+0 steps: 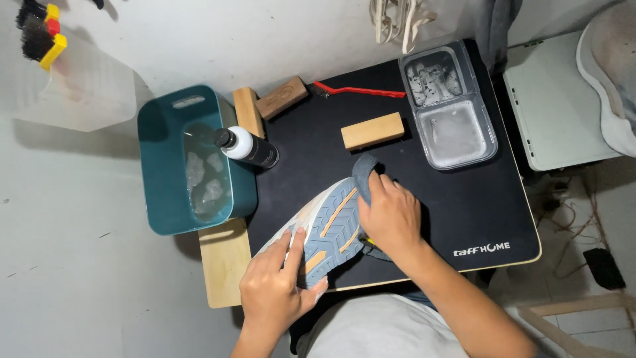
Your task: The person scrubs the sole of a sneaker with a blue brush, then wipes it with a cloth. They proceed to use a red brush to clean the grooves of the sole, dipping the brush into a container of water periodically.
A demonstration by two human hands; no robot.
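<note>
A sneaker point(329, 225) lies sole up on the black table mat point(464, 205); its sole is grey-blue with orange stripes. My left hand point(277, 285) grips the shoe's near end, fingers spread over the sole. My right hand point(391, 215) presses a dark grey cloth point(364, 171) against the far end of the sole. A squeeze bottle point(248, 148) with a black cap lies on its side just beyond the shoe.
A teal tub point(162, 192) of foamy water stands at the left. Wooden brush blocks point(372, 130), a red-handled brush point(361, 91) and a clear two-part container point(449, 106) with sudsy water sit at the back. A wooden board point(224, 262) juts out at the left front.
</note>
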